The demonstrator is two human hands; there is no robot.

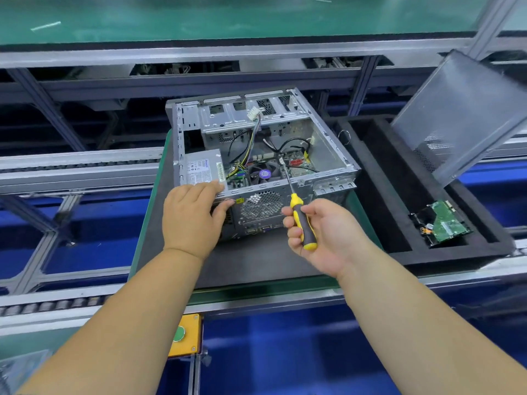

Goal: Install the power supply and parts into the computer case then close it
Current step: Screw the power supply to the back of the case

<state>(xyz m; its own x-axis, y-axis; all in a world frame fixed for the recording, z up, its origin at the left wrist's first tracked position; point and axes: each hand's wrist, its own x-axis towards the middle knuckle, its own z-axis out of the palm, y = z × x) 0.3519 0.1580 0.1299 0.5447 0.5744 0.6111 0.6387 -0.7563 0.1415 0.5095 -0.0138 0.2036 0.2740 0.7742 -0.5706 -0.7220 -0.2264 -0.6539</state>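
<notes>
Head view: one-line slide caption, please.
Left hand steadies the open computer case at the power supply; right hand holds a screwdriver.

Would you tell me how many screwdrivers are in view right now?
1: a yellow-and-black screwdriver held in the right hand, in front of the computer case. Others may lie out of sight.
</notes>
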